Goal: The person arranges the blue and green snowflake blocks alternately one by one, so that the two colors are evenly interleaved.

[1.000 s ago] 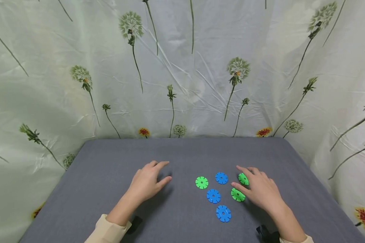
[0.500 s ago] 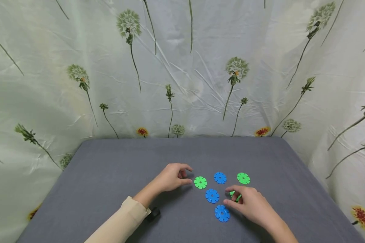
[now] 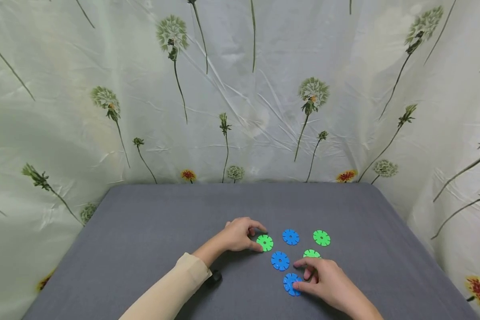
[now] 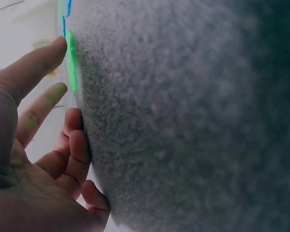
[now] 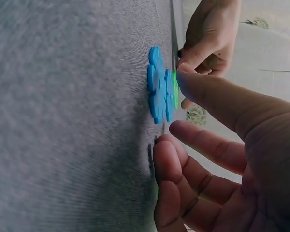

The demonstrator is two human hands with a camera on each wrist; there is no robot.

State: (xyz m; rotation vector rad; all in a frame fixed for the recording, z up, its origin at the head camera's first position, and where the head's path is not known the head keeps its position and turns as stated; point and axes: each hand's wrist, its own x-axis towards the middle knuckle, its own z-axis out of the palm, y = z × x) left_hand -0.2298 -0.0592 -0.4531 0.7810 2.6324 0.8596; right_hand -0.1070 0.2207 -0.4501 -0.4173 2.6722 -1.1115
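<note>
Several flat, notched plastic discs lie on the grey cloth. My left hand (image 3: 239,234) is at the leftmost green notched disc (image 3: 265,243), thumb and index finger spread at its edge; in the left wrist view that green disc (image 4: 72,63) lies flat by the fingertips, and contact is unclear. My right hand (image 3: 329,281) hovers low, its thumb over the nearest blue notched disc (image 3: 289,282) and index finger apart from it. The right wrist view shows this blue disc (image 5: 157,89) flat beyond the fingers. Another green disc (image 3: 311,253) is partly hidden behind the right hand.
Between the hands lies a blue disc (image 3: 280,261). Farther back are another blue disc (image 3: 290,237) and a green disc (image 3: 322,238). The table (image 3: 176,200) ends at a flower-printed curtain (image 3: 256,133) behind and at the sides.
My left hand has moved right to the leftmost green disc. The right hand has come nearer, away from the green discs on the right, down to the nearest blue disc.
</note>
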